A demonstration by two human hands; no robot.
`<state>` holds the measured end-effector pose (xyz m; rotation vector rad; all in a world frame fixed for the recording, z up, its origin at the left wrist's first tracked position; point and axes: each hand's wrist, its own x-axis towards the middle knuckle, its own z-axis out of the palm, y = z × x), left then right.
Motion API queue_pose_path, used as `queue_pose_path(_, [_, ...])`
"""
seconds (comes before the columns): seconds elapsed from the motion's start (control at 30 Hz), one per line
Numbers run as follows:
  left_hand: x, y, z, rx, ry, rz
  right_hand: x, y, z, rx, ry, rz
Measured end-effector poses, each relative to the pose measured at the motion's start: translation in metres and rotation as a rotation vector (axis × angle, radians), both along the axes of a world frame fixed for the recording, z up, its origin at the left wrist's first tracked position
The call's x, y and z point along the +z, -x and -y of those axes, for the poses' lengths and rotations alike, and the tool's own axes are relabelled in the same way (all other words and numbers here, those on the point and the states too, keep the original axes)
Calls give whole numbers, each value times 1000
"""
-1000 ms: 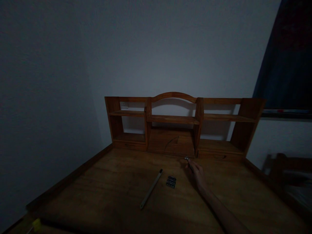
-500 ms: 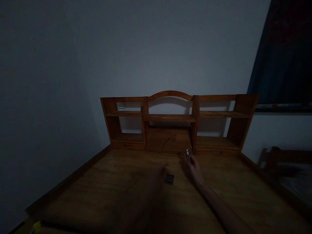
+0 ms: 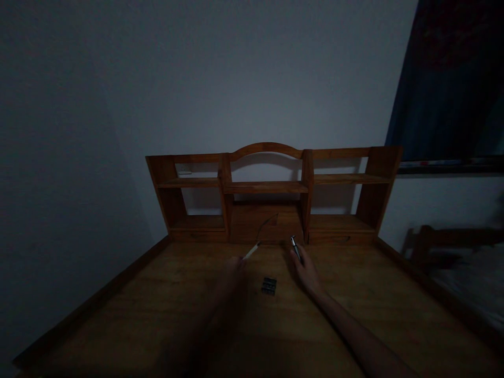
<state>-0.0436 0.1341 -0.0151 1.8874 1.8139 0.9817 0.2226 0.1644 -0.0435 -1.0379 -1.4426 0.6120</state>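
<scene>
The room is dim. My left hand point(image 3: 233, 273) is closed on a long thin white stick point(image 3: 252, 251), which points up and away toward the shelf unit. My right hand point(image 3: 305, 270) rests on the wooden desk point(image 3: 118, 315) and is closed on a small metal tool point(image 3: 294, 245) whose tip sticks out past my fingers. A small dark block of several pieces point(image 3: 269, 285) lies on the desk between my two hands, touched by neither.
A wooden shelf unit point(image 3: 268, 189) with an arched top and open compartments stands at the back of the desk against a pale wall. A dark curtain point(image 3: 452, 84) hangs at the upper right. A wooden chair point(image 3: 433, 244) shows at the right.
My left hand came into view and picked the long stick up off the desk. My right hand stayed on the small metal tool. The view shifted slightly to the right.
</scene>
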Motion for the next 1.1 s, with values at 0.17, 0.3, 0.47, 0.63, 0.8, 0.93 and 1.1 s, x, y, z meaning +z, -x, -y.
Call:
queue_pose_path(0.17, [2, -19, -24, -118, -258, 219, -1, -3, 0, -20, 142, -1])
queue_pose_path(0.3, [-3, -26, -12, -291, -270, 167, 4, 2, 5, 68, 171, -91])
queue_pose_path(0.47, [0, -31, 0, -352, -272, 138, 7, 14, 15, 258, 267, -212])
queue_pose_path(0.63, [0, -31, -2, -361, -226, 250, 13, 16, 23, 306, 346, -326])
queue_pose_path(0.8, [4, -30, 3, -349, -111, 458, 21, 11, 27, 251, 263, -259])
queue_pose_path(0.93, [8, -35, 8, -372, -146, 559, 20, 8, 26, 172, 161, -127])
queue_pose_path(1.1, [4, -37, 5, -387, -90, 568, 18, 7, 26, 168, 122, -62])
